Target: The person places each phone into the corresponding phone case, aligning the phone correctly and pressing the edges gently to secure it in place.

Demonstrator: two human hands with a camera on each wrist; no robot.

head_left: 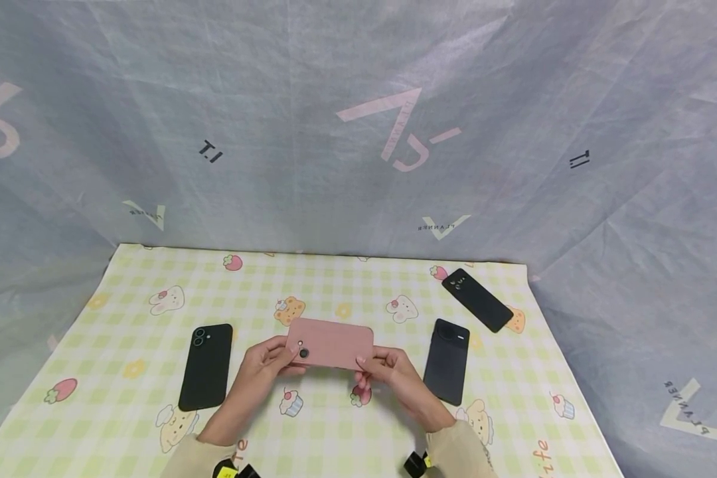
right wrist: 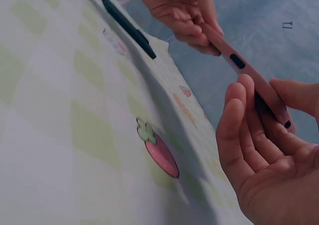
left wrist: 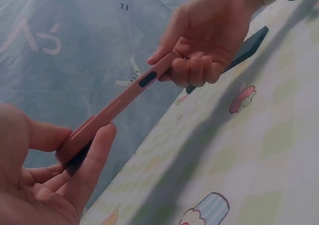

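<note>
Both hands hold a phone in a pink case [head_left: 331, 343] above the checked tablecloth [head_left: 125, 312], back side up with the camera hole at the left end. My left hand [head_left: 267, 364] pinches the camera end between thumb and fingers [left wrist: 92, 160]. At the other end, my right hand [head_left: 390, 372] grips the phone with thumb on top and fingers below. The left wrist view shows the pink phone [left wrist: 124, 103] edge-on, with a dark side button. In the right wrist view the phone [right wrist: 244, 68] runs from the right hand's fingers [right wrist: 239, 130] to the left hand [right wrist: 179, 8].
Three black phones lie on the cloth: one at the left [head_left: 206, 366], one right of my hands [head_left: 447, 360], one slanted at the far right corner [head_left: 477, 299]. A grey-blue printed sheet [head_left: 358, 119] hangs behind and around the table.
</note>
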